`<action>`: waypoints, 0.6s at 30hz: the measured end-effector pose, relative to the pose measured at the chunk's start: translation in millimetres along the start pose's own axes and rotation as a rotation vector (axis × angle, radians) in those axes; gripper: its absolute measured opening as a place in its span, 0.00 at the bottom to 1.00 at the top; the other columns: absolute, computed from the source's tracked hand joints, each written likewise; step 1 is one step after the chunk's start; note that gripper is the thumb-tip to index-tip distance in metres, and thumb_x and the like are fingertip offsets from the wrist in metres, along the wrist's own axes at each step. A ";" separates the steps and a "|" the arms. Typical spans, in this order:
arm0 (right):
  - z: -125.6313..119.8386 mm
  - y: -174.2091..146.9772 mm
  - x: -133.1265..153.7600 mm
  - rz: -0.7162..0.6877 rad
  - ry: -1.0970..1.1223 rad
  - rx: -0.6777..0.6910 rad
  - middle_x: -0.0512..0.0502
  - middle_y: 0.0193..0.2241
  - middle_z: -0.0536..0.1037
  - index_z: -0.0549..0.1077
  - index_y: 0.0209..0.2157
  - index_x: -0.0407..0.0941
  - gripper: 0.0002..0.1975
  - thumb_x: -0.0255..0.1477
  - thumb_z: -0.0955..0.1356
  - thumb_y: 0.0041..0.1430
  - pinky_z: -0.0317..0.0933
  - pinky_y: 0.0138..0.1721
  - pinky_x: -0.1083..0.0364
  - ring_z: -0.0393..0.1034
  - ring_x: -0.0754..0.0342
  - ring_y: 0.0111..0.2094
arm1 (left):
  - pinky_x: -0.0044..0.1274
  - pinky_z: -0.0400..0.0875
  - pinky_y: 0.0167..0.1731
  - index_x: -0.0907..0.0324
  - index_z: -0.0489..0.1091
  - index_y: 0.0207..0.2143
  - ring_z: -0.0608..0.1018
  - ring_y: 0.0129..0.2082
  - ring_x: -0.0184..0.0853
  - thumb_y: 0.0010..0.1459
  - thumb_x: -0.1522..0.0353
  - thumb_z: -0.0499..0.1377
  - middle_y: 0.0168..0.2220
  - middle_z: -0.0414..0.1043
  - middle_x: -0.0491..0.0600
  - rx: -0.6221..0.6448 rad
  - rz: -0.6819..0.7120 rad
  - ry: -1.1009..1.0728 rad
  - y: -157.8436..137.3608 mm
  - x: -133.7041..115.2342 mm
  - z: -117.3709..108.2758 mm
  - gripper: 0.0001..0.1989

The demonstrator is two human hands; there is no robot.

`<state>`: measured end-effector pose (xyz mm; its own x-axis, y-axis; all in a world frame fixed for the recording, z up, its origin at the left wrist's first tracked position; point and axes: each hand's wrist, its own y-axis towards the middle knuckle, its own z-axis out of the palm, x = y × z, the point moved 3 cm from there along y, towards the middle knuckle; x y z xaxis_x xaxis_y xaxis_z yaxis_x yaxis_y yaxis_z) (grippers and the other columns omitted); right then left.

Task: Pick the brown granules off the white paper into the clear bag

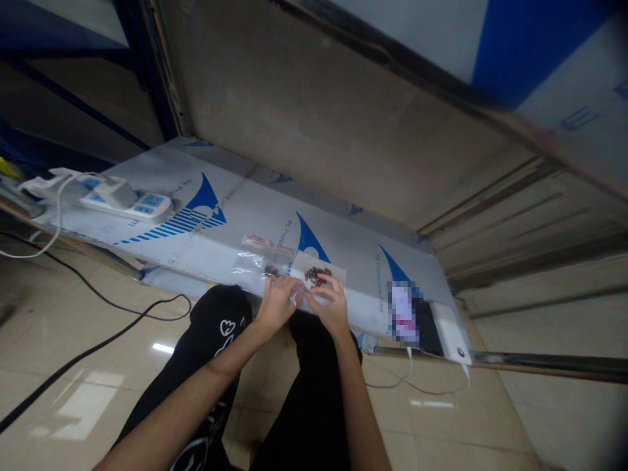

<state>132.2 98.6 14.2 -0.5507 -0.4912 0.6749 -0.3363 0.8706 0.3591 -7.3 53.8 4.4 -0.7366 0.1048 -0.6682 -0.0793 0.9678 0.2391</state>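
My left hand (pixel 280 302) has its fingers closed on what looks like a small clear plastic bag (pixel 297 296). Facing it, my right hand (pixel 330 303) is curled in a pinch, its fingertips close to the bag; whatever they hold is too small to make out. Just beyond the right fingers, a pile of small dark brown pieces (pixel 314 276) lies on a white sheet (pixel 336 272). A larger clear zip bag (pixel 252 260) lies flat beyond my left hand, with a few brown pieces (pixel 271 269) at its near right corner.
The film-covered shelf (pixel 235 196) has an upper shelf (pixel 441 78) over its back. At left sits a power strip (pixel 152 206) with a white cable. A phone (pixel 405 314) and a white box-shaped device (pixel 450 333) with cables lie at right. A black cable (pixel 88 353) crosses the floor.
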 end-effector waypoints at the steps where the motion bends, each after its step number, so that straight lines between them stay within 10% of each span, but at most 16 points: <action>1: 0.4 -1.8 3.6 -0.003 0.012 0.011 0.45 0.42 0.72 0.76 0.24 0.47 0.02 0.30 0.70 0.45 0.55 0.48 0.48 0.64 0.49 0.44 | 0.29 0.53 0.41 0.56 0.66 0.37 0.71 0.38 0.36 0.52 0.72 0.54 0.36 0.72 0.45 0.005 0.002 0.002 0.0 0.0 0.2 0.09; 18: 2.9 -6.4 19.0 0.085 0.189 0.048 0.47 0.42 0.72 0.77 0.27 0.49 0.04 0.31 0.69 0.48 0.55 0.50 0.47 0.64 0.49 0.45 | 0.30 0.54 0.41 0.56 0.67 0.38 0.71 0.38 0.36 0.52 0.74 0.54 0.36 0.72 0.47 0.010 0.068 -0.018 -1.9 -1.7 2.3 0.11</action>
<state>121.7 83.6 22.8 -0.4269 -0.3975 0.8123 -0.3333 0.9042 0.2672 -4.3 52.3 3.5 -0.7278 0.1743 -0.6633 -0.0226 0.9605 0.2772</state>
